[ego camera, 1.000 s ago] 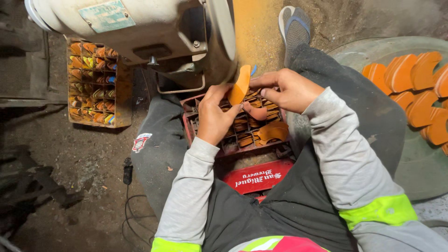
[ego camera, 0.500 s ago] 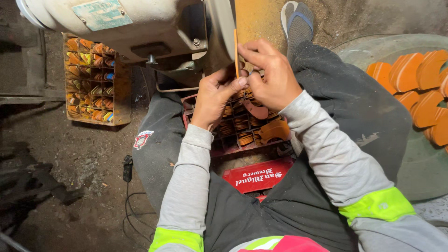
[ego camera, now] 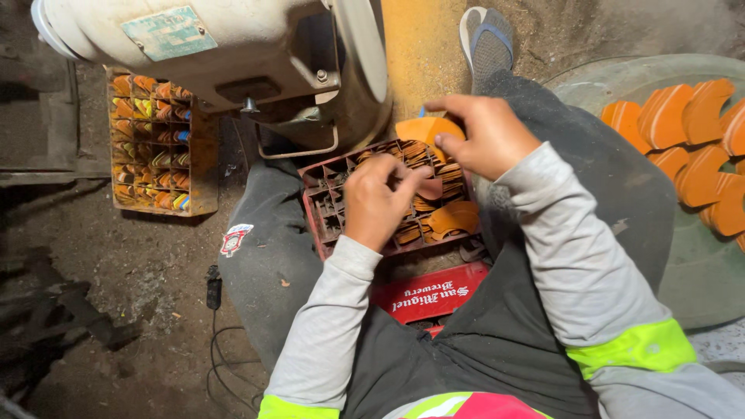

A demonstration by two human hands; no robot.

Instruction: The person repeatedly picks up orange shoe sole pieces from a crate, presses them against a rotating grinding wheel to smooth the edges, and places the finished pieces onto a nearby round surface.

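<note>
I sit with a red plastic crate between my knees, its cells filled with orange and brown curved pieces. My right hand pinches an orange curved piece at the crate's far edge, close to the big grey machine. Over the middle of the crate, my left hand holds a small brownish piece between fingers and thumb.
A second crate packed with orange pieces stands on the dirt floor at left. A round grey tray at right carries several larger orange curved pieces. My sandalled foot rests ahead. A black cable lies on the floor.
Both hands came down from the machine's wheel to the crate. The orange piece moved down with the right hand, and the left hand now grips a small piece over the crate.
</note>
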